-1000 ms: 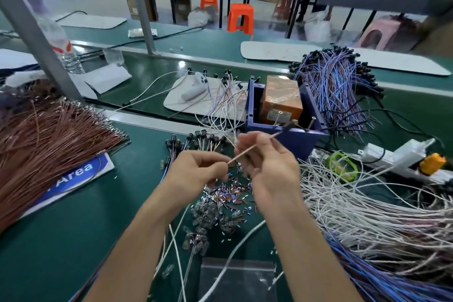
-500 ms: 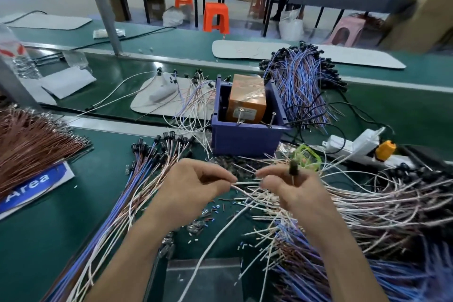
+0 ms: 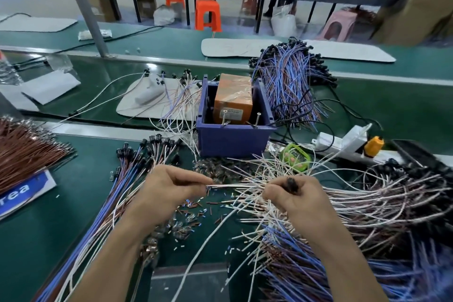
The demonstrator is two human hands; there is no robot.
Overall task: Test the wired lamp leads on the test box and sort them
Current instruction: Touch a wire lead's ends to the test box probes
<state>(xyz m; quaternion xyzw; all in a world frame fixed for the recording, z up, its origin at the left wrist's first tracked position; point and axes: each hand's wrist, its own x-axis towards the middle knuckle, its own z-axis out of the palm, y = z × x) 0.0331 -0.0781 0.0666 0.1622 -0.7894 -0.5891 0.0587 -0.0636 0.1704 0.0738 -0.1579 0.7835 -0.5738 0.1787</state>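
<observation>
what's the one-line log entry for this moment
step: lead in hand, off test box | left hand: pinching wire ends | right hand: gripping black lamp holder | untested pile: right

Green bench mat [image 3: 73, 203] is looking matt, smooth. Blue bin [image 3: 230, 141]: matt plastic. Orange block [image 3: 232, 95] is showing glossy, wrinkled clear wrap. Lead insulation [image 3: 367, 193]: smooth plastic.

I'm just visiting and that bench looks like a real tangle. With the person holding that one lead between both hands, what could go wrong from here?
The left hand and right hand stretch a thin white lamp lead right above the loose white-and-pink wire pile; neighbouring wires could snag and drag along. The bare tips must meet the two metal pins in the purple plastic test box; a miss could misjudge it.
</observation>
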